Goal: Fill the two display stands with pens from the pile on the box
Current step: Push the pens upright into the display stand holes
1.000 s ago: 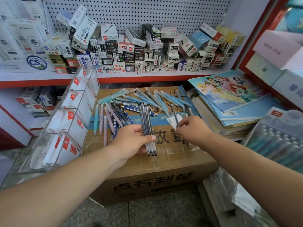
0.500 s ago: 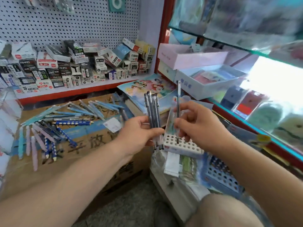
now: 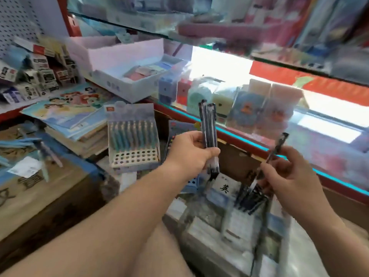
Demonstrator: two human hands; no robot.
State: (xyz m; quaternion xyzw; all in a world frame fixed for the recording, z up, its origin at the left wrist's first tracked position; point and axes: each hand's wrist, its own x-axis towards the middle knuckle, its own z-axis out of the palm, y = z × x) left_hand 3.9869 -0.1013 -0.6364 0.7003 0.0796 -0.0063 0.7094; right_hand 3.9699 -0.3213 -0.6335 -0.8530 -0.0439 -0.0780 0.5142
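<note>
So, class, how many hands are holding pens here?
2: the left hand, centre, grips a bundle of dark pens; the right hand, at right, pinches one tilted pen.

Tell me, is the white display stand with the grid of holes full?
Not full. The white display stand holds teal pens at the back; its front rows of holes show no pens.

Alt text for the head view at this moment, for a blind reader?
The left hand holds a bundle of dark pens upright while the right hand pinches a single dark pen, tilted, its lower end by a cluster of dark pens standing below. A perforated stand, its back rows filled, sits to the left.
</note>
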